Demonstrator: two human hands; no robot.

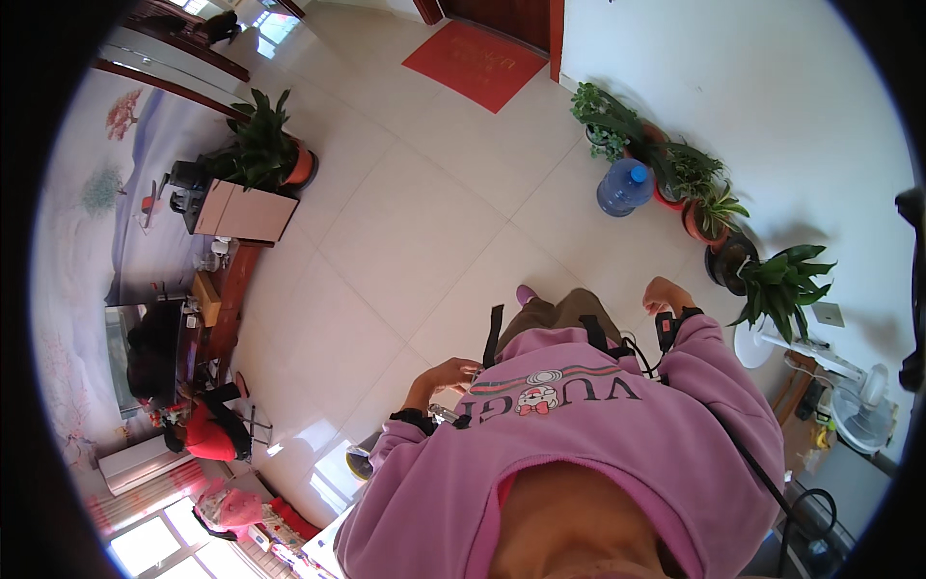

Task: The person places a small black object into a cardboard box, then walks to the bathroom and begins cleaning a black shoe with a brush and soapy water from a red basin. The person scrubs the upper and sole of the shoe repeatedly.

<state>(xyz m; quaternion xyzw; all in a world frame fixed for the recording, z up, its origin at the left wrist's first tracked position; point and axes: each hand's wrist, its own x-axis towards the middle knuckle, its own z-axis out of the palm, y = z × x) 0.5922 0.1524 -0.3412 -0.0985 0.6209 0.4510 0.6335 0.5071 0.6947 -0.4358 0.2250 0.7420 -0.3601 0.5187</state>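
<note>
My left hand [450, 374] is beside the front of my pink sweatshirt [579, 434], its fingertips at the fabric near a hanging black strap [494, 335]. Part of that hand is hidden, and no object shows in it. My right hand [664, 295] is held out to the right of my body with the fingers curled in, and nothing is visible in it. A black device [665, 331] with a cable is strapped at my right wrist. A small metallic device [443, 413] sits at my left wrist. One purple shoe [526, 294] shows on the tiled floor [434, 239].
Potted plants [705, 217] and a blue water jug [625, 187] line the right wall. A fan [861, 412] stands behind my right side. Ahead lies a red doormat [477, 65]. At left are a cabinet [246, 210] and a seated person [210, 430] near a television [145, 354].
</note>
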